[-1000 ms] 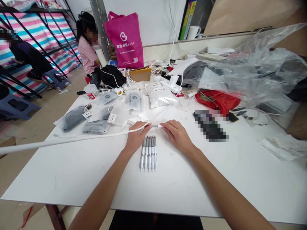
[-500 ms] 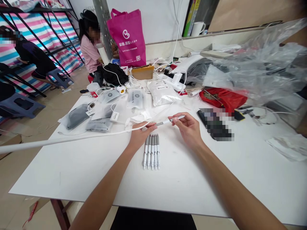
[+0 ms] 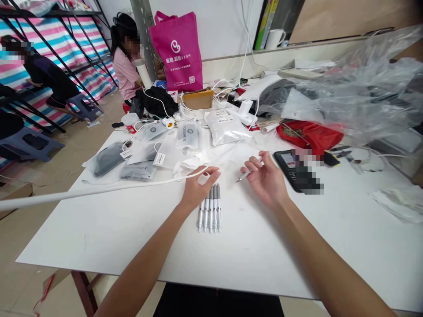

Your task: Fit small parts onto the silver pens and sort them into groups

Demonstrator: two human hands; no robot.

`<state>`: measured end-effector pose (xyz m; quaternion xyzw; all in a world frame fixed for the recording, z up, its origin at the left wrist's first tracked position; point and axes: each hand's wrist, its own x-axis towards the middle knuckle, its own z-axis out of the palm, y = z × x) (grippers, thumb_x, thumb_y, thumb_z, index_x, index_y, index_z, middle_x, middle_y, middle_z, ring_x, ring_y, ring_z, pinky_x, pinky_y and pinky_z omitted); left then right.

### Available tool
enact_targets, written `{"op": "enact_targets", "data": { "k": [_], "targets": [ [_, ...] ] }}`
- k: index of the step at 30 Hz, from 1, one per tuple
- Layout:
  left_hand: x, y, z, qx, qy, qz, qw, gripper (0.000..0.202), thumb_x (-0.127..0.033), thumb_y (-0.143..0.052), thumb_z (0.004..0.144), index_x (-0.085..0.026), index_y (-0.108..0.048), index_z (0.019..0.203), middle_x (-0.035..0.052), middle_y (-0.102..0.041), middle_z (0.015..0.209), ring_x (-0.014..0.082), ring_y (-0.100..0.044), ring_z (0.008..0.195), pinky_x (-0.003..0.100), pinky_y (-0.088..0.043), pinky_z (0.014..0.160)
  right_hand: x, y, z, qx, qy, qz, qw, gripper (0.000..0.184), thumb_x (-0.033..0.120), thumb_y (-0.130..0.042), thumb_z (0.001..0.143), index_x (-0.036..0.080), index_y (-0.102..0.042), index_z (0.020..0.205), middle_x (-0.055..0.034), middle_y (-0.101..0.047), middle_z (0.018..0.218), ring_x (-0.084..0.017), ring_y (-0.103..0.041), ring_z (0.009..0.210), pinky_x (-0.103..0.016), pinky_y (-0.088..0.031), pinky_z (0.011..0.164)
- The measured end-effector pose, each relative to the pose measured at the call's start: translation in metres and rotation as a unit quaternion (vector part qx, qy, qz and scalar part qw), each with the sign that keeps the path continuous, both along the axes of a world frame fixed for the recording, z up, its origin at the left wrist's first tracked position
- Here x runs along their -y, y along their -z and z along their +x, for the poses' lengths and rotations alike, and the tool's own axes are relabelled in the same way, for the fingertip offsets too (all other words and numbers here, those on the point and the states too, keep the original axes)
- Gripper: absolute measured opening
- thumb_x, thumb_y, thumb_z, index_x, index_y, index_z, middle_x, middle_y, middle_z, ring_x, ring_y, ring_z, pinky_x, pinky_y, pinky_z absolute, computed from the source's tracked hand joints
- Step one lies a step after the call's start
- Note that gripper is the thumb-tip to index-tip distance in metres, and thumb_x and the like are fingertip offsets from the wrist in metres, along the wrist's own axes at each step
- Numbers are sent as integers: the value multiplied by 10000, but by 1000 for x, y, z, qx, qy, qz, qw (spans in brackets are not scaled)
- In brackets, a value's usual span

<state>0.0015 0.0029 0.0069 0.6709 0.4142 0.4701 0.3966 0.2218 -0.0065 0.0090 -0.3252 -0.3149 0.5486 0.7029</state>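
Several white pens with grey grips lie side by side in a row on the white table. Just behind and left of their grip ends is my left hand, its thumb and forefinger a little apart with nothing visible between them. My right hand holds another pen in its fingers. That pen's tip points left and down toward the table, and most of its barrel is hidden by the fingers.
A white cable crosses by my left hand. Plastic-wrapped packets lie behind it at left. A phone is right of my right hand, near a red bag. Clear plastic sheeting heaps at back right. Two people sit at far left.
My left hand has let go of the pen. My right hand has moved right with it and turned, tilting the tip downward. The row of pens stays in place.
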Motion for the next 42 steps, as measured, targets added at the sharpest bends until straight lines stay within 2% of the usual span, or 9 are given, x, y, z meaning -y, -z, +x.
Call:
{"op": "enact_targets", "data": {
  "k": [4, 11, 17, 22, 26, 33, 38, 40, 42],
  "targets": [
    [-3, 1, -1, 21, -15, 1, 1000, 298, -453, -662, 1023, -210, -795, 915, 64, -798, 1015, 218, -701, 1016, 371, -524, 978, 0, -7, 20, -25, -25, 27, 999, 531, 688, -530, 999, 262, -406, 707, 45, -240, 637, -163, -296, 543, -367, -439, 559],
    [-8, 4, -4, 35, -17, 6, 999, 290, -452, -657, 1027, -215, -802, 945, 57, -784, 943, 219, -712, 992, 369, -537, 965, 7, -14, 19, -49, -20, 14, 998, 506, 591, -580, 948, 260, -348, 644, 36, -165, 643, -175, -168, 578, -369, -334, 546],
    [-9, 5, -4, 36, -21, 2, 999, 287, -453, -653, 1027, -214, -794, 958, 62, -786, 943, 217, -713, 991, 362, -541, 960, 9, -16, 13, -16, -39, 20, 999, 555, 696, -564, 939, 274, -350, 649, 30, -178, 631, -182, -188, 569, -378, -347, 533],
    [-6, 1, -3, 36, 1, 9, 999, 265, -419, -672, 1011, -204, -766, 888, 62, -790, 974, 222, -716, 1017, 363, -529, 963, 10, -15, 11, -17, -39, 19, 999, 561, 648, -583, 946, 262, -319, 636, 39, -142, 632, -169, -138, 573, -363, -322, 516],
    [-4, -2, -3, 29, 4, 10, 1000, 217, -371, -676, 999, -206, -763, 888, 59, -795, 976, 219, -709, 996, 369, -519, 961, 10, -15, 9, -38, -50, 16, 998, 536, 637, -567, 962, 265, -362, 634, 38, -170, 622, -169, -169, 559, -370, -339, 522],
    [-6, 3, -4, -5, 3, 13, 1000, 210, -386, -677, 1001, -213, -784, 950, 62, -804, 1048, 209, -700, 971, 365, -531, 939, 11, -14, 7, -58, -51, 6, 997, 546, 645, -548, 974, 259, -383, 624, 38, -197, 605, -163, -183, 550, -359, -361, 525],
    [-3, 6, -2, -49, 90, 32, 994, 289, -415, -813, 916, -259, -788, 1159, 53, -796, 1039, 215, -714, 988, 383, -543, 981, 14, -17, -6, -18, -60, 20, 998, 632, 796, -396, 980, 262, -380, 641, 38, -197, 637, -172, -229, 567, -383, -426, 598],
    [-1, 6, -1, -45, 121, 38, 991, 357, -409, -876, 857, -268, -793, 1174, 53, -793, 1021, 218, -725, 986, 388, -551, 989, 16, -17, -13, -5, -57, 29, 998, 652, 831, -333, 975, 264, -391, 659, 33, -226, 650, -180, -278, 580, -418, -475, 668],
    [2, 6, 1, -41, 128, 34, 990, 277, -394, -860, 877, -273, -816, 1122, 55, -794, 1005, 215, -723, 966, 384, -561, 960, 17, -15, -19, 13, -50, 37, 998, 649, 840, -310, 974, 267, -409, 685, 21, -281, 662, -193, -356, 605, -451, -515, 730]
  ]
}}
